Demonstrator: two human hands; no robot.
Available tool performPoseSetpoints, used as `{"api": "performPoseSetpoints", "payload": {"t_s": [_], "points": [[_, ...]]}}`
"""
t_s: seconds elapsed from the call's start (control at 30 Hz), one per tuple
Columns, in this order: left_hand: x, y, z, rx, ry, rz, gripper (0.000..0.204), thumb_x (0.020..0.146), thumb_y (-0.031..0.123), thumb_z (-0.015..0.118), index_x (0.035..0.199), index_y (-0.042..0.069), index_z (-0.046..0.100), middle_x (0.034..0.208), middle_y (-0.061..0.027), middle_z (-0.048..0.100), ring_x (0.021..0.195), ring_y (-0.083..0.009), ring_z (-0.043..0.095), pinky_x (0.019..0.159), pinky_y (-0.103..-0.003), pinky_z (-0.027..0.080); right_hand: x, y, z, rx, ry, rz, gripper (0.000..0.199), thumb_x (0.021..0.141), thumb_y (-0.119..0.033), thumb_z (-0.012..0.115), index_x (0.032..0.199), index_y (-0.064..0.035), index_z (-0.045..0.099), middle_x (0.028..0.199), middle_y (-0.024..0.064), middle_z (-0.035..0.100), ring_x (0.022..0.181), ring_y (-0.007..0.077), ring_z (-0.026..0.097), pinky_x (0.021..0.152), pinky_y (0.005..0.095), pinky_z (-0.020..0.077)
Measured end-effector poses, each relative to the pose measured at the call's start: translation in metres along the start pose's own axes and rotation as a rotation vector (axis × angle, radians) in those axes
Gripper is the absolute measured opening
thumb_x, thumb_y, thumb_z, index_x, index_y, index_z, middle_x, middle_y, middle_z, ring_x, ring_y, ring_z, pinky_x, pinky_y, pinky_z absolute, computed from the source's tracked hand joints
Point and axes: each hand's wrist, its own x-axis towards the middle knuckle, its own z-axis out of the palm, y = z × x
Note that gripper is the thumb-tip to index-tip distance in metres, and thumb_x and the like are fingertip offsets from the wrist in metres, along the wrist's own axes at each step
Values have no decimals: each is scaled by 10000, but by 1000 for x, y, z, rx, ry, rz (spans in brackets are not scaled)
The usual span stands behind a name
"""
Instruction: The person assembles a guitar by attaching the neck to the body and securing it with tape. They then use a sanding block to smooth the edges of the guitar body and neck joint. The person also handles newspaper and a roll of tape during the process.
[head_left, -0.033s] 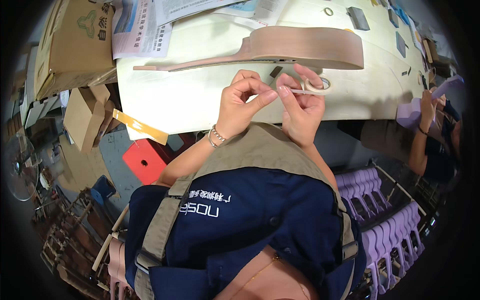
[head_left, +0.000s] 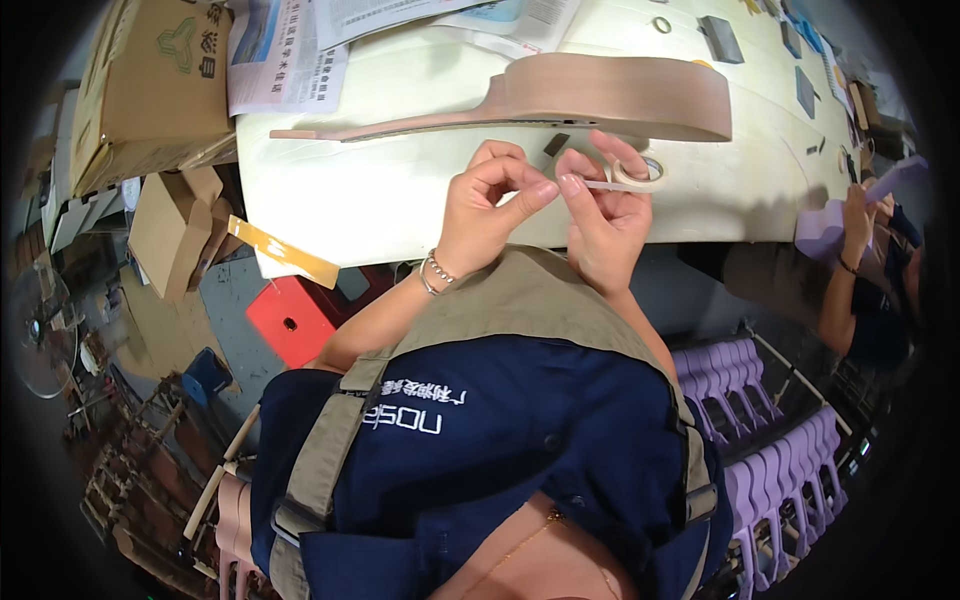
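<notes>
In front of me at the table's near edge, both hands meet at the fingertips. My right hand (head_left: 610, 222) has a roll of pale masking tape (head_left: 655, 174) at its raised fingers. A short strip runs from the roll to the pinch of the right thumb and forefinger. My left hand (head_left: 485, 210) is closed, thumb against forefinger, at the strip's free end, which is largely hidden by the fingertips. Just beyond lies an unpainted wooden ukulele (head_left: 620, 95) on its side, its neck pointing left. A small dark rectangular piece (head_left: 557, 145) rests between it and my hands.
A cardboard box (head_left: 150, 90) and newspapers (head_left: 285, 65) are at the far left. A yellow strip (head_left: 283, 252) overhangs the left table corner above a red stool (head_left: 288, 322). Grey blocks (head_left: 720, 40) lie far right. Purple ukuleles (head_left: 780, 470) stand racked behind; another person holds one (head_left: 820, 228).
The whole view has shifted very slightly. Both hands keep the same grip and position at the tape.
</notes>
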Motion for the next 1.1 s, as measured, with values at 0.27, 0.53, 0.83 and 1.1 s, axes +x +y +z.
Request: {"api": "performPoseSetpoints", "payload": {"t_s": [0.27,0.53,0.83,1.1], "points": [[-4,-23,-148,177,330,-90,39,870,51,656,901,28,652,980,0,538,909,-87,519,835,-222,432,31,-23,-106,-452,345,-337,492,941,-4,484,1411,61,351,1403,197,432,1313,275,413,1083,388,350],[9,-28,-241,151,414,-335,172,910,142,638,992,-10,637,939,-45,651,910,-135,615,896,-295,492,83,-13,-199,-511,313,-247,583,961,-46,530,1461,31,241,1301,156,507,1187,216,522,1040,342,400],[18,-18,-238,195,453,-419,171,893,108,656,978,-40,639,963,-75,667,912,-150,634,897,-302,521,84,1,-217,-499,341,-281,589,952,-4,521,1457,47,222,1275,135,531,1140,210,555,1013,335,455],[19,-15,-230,150,517,-369,199,829,144,743,906,-18,656,822,-25,649,742,-74,564,712,-203,464,84,1,-216,-483,349,-287,589,944,12,529,1456,37,239,1262,131,544,1105,206,578,999,329,470]]}}
